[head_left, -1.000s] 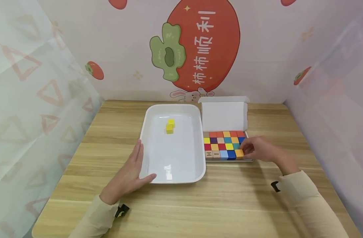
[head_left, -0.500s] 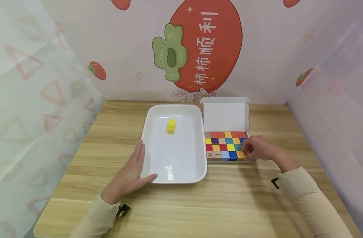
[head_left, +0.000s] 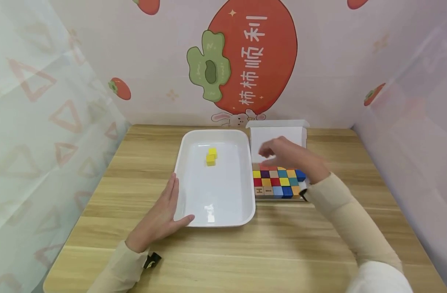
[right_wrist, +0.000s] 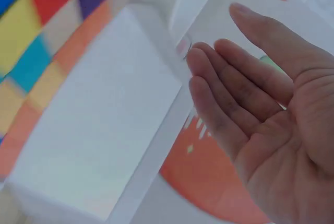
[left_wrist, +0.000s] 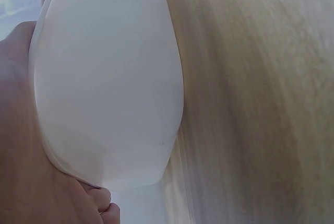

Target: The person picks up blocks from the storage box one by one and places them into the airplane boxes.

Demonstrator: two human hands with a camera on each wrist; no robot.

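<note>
My left hand (head_left: 155,217) rests on the near left corner of a white tray (head_left: 250,207), fingers straight along its side and thumb over the front rim. The tray's outer wall (left_wrist: 109,78) fills much of the left wrist view. Inside the tray, two yellow cubes (head_left: 210,160) sit close together. My right hand (head_left: 282,151) is above a white box holding rows of coloured cubes (head_left: 274,182), overlapping its raised lid (head_left: 278,132). In the right wrist view, the palm and loosely bent fingers of this hand (right_wrist: 261,93) hold nothing.
The box stands against the tray's right side on a wooden table (head_left: 223,260). A white gap shows at the box's right end, beside a tilted blue cube (head_left: 301,175). A printed backdrop (head_left: 154,49) hangs behind the table.
My right hand has lifted from the box's right end and moved left and back over the lid, its fingers loosening. The left hand and the two yellow cubes stay in place.
</note>
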